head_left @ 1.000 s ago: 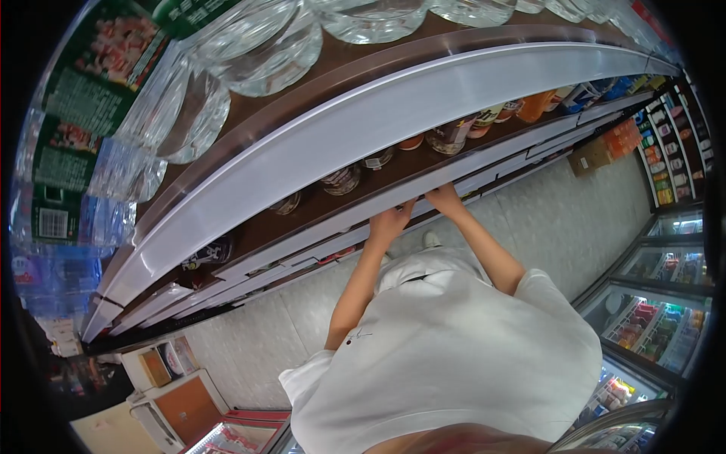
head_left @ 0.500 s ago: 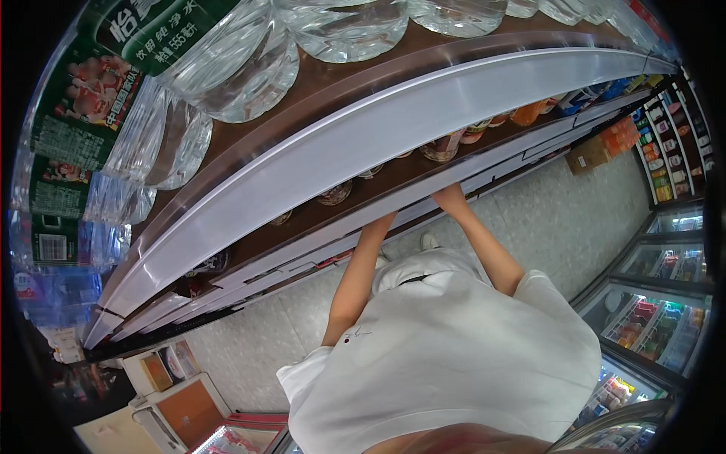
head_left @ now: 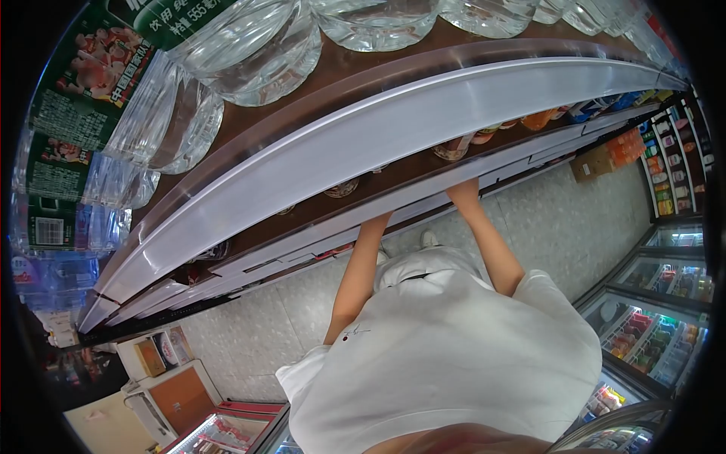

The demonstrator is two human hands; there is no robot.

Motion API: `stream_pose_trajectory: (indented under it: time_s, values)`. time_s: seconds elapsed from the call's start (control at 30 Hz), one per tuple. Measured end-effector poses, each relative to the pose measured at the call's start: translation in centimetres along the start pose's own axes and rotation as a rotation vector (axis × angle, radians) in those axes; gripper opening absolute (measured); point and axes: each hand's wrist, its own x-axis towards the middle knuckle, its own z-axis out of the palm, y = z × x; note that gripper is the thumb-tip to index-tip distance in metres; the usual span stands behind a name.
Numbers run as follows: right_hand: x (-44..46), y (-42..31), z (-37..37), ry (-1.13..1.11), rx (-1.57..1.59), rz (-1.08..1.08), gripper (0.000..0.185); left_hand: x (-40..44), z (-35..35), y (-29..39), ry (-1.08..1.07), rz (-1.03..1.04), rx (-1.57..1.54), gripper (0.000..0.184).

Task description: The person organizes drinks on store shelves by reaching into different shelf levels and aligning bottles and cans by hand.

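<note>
Both my arms reach forward beneath the front edge of a shelf. My left hand (head_left: pixel 378 220) shows only near the wrist, since the white shelf strip (head_left: pixel 363 209) covers its fingers. To the right, my right hand (head_left: pixel 463 190) goes under the same strip, its fingers also out of sight. Whatever either hand holds or touches is hidden. On the brown shelf just above the hands stand several containers, among them a jar (head_left: pixel 454 148) and a round clear-based container (head_left: pixel 342 188).
Large clear water bottles (head_left: pixel 257 68) with green labels line the upper shelf. A cardboard box (head_left: pixel 592 165) sits on the tiled floor (head_left: pixel 541 208) at the right. Glass-door coolers (head_left: pixel 650 333) stand along the right side. A red-edged freezer (head_left: pixel 234 427) is at the lower left.
The view has shifted slightly, so the upper bottles and shelf appear a little to the right. My hands stay under the shelf edge, the right one a bit further right in view.
</note>
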Motion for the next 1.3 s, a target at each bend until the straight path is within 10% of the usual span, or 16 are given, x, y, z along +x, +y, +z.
stream_pose_trajectory:
  time_s: [1.3]
  values:
    - [0.0, 1.8, 0.9, 0.009, 0.009, 0.073, 0.019, -0.8, 0.5, -0.9, 0.033, 0.053, 0.033, 0.033]
